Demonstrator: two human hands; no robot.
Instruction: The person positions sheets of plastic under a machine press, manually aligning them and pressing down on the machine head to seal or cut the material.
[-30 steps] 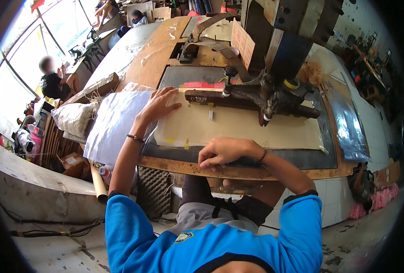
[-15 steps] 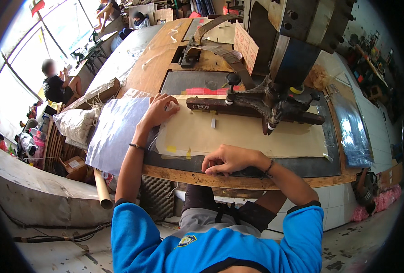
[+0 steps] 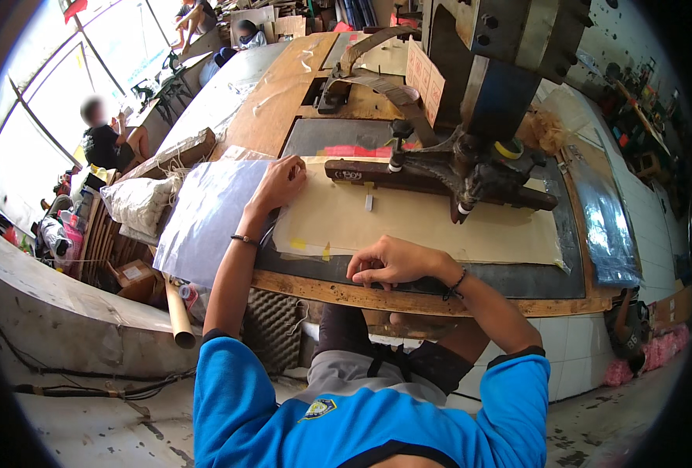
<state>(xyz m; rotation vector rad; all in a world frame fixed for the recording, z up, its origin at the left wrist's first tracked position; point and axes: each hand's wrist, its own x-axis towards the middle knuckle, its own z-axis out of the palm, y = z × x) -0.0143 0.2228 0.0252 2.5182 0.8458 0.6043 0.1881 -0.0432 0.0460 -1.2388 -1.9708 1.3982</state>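
At left, a cardboard box [image 3: 134, 276] shows indiscernible contents. Rightward, a translucent sheet [image 3: 205, 214] adjoins the left hand [image 3: 280, 186], its fingers bent, grip indeterminable. At centre, a cream sheet [image 3: 432, 234] covers the tabletop [image 3: 326, 289] behind the right hand [image 3: 401, 261], fingers half-curled, apparently empty.

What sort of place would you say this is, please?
Probably a small workshop: a heavy metal press-like machine overhangs a wooden worktable, and clear plastic sheets lie at its right side.

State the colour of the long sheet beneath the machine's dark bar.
Pale cream-yellow; the long sheet shows best in the head view.
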